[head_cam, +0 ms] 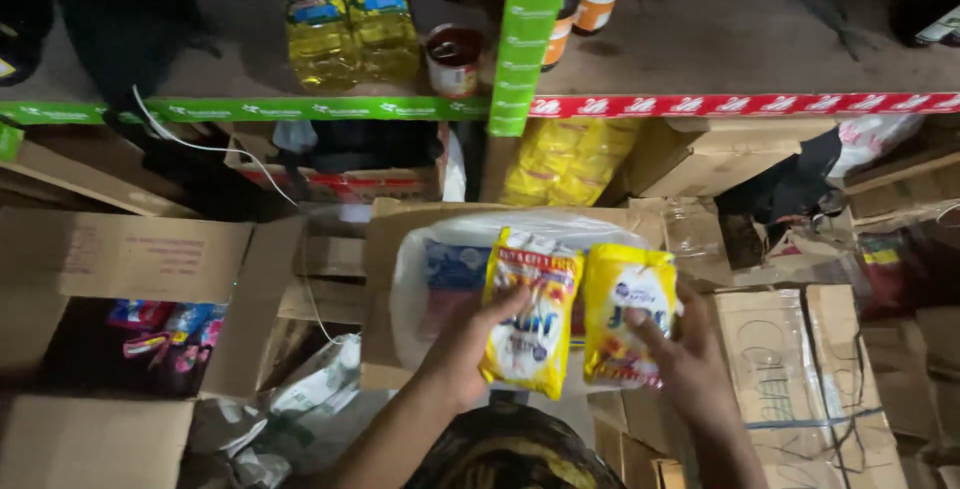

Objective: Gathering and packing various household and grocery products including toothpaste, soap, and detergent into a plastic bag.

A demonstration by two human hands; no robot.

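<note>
Cardboard boxes (pixel 120 259) crowd both sides; shelf edge (pixel 300 109) overhead; open gap above plastic-wrapped bundle (pixel 440 259) ahead.

Oil bottles (pixel 350 34) and tin can (pixel 453 61) on shelf (pixel 700 49), open cardboard box (pixel 120 259) below

Centre of frame: 2 yellow sachets side by side, left sachet (pixel 530 314) in the left hand (pixel 470 344), right sachet (pixel 625 314) in the right hand (pixel 685 359). Behind them, a clear plastic bag (pixel 440 279) with blue-white packs. Upper left: 2 yellow oil bottles (pixel 350 34), a red-white can (pixel 452 61) beside them. Upper centre: stacked yellow packets (pixel 565 161). Lower left: open carton (pixel 120 259) with colourful sachets (pixel 170 329). Shelf-edge strips: green strip (pixel 250 109), red strip (pixel 740 104).
</note>
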